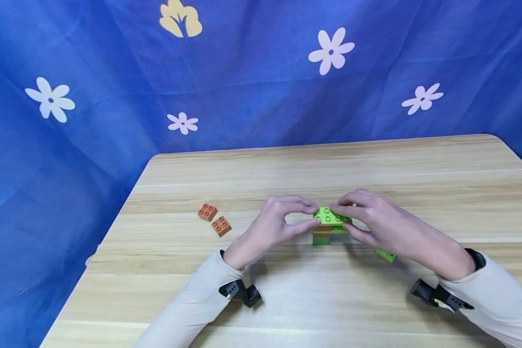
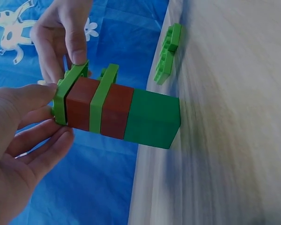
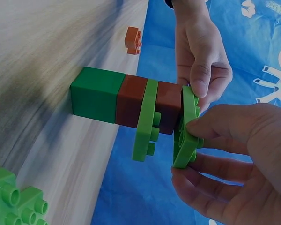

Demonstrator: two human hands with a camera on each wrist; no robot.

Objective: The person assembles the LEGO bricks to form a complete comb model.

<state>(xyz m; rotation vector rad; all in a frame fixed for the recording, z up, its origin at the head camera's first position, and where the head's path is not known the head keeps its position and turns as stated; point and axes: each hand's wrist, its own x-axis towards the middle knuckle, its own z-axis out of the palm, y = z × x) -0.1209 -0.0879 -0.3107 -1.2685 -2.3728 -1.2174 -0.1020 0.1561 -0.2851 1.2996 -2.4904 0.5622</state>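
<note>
A tower of toy building bricks stands on the table, with a dark green brick (image 2: 152, 118) at the bottom. Above it come a brown brick (image 3: 131, 100), a light green plate (image 3: 146, 123) jutting out to the right, and a second brown brick (image 2: 81, 103). On top lies another light green plate (image 1: 326, 217), also jutting right; in the right wrist view a thin dark gap shows between it and the brown brick. My left hand (image 1: 271, 222) pinches its left end between thumb and fingers. At the right end, my right hand (image 1: 380, 223) pinches the same plate.
Two orange-brown bricks (image 1: 221, 225) lie to the left on the wooden table (image 1: 330, 309). Loose light green pieces (image 3: 19, 202) lie right of the tower, partly behind my right hand in the head view. A blue flowered cloth (image 1: 252, 72) hangs behind the table.
</note>
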